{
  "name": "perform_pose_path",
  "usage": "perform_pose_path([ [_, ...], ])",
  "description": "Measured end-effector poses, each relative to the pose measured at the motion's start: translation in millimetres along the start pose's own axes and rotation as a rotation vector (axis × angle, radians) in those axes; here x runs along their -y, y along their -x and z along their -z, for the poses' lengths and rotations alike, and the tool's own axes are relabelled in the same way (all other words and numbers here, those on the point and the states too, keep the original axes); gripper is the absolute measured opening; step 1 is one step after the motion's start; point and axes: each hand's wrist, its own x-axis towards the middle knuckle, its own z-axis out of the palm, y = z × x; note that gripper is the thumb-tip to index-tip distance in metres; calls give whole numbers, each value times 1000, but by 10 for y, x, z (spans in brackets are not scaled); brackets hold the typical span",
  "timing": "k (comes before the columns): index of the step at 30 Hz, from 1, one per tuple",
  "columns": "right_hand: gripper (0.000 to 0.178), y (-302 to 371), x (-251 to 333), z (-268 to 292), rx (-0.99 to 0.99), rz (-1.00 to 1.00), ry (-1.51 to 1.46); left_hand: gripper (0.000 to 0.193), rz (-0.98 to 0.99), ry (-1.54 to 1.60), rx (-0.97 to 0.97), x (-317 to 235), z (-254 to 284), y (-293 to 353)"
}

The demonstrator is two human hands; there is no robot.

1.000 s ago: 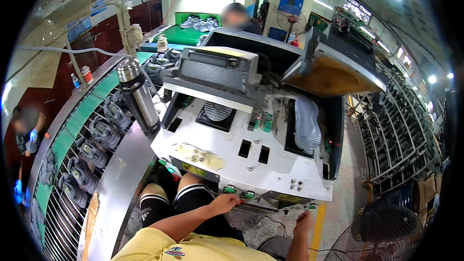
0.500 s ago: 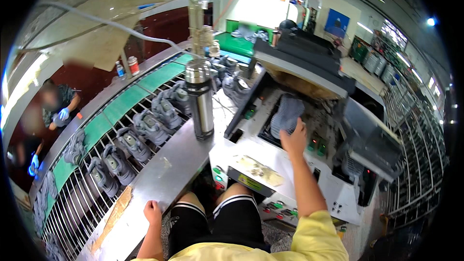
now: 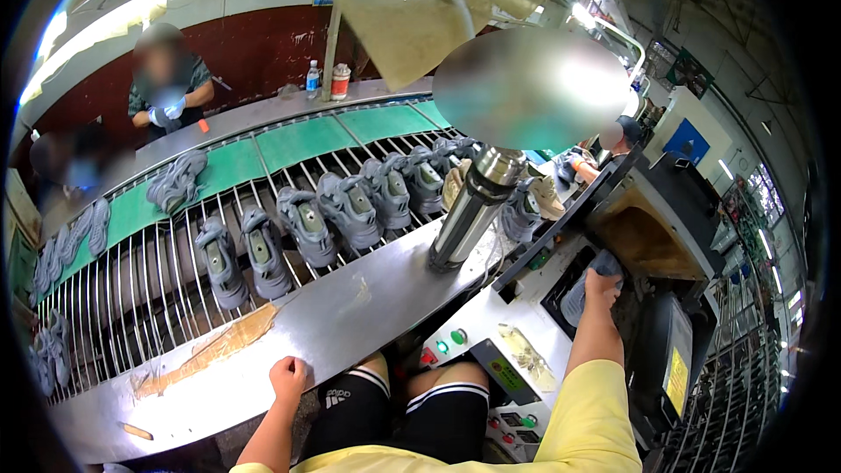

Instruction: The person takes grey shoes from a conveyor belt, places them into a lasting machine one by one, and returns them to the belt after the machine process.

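My right hand (image 3: 603,285) reaches into the open moulding-type machine (image 3: 545,302) at right. Its fingers are closed round a grey shoe (image 3: 574,300), which lies in the machine's dark recess; part of the shoe is hidden by the hand. My left hand (image 3: 287,377) is curled into a fist at the front edge of the metal bench (image 3: 350,307), with nothing visible in it. Beyond the bench, several grey lace-up shoes (image 3: 305,226) stand in a row on a rack of metal rods (image 3: 175,271).
A steel vacuum flask (image 3: 464,219) stands on the bench beside the machine. Its raised lid (image 3: 644,228) hangs over my right hand. Across the green conveyor belt (image 3: 302,144), a person in gloves (image 3: 166,88) handles something dark. A bottle (image 3: 313,79) and a red-and-white cup (image 3: 340,83) stand behind.
My view has swung left, so the rack and bench fill more of it. My right hand stays on the grey shoe in the machine; my left fist remains by the bench edge.
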Motion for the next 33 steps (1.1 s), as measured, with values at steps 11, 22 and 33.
perform_pose_path([
  [11, 85, 809, -1299, 183, -426, 342, -1011, 18, -247, -171, 123, -101, 20, -32],
  [22, 65, 2526, -1288, 502, 1046, 125, -1734, 80, -78, 808, 1074, -1593, 126, 739],
  [33, 67, 5447, -132, 375, 1994, 959, -702, 59, 138, 1220, -19, -913, 1773, -27],
])
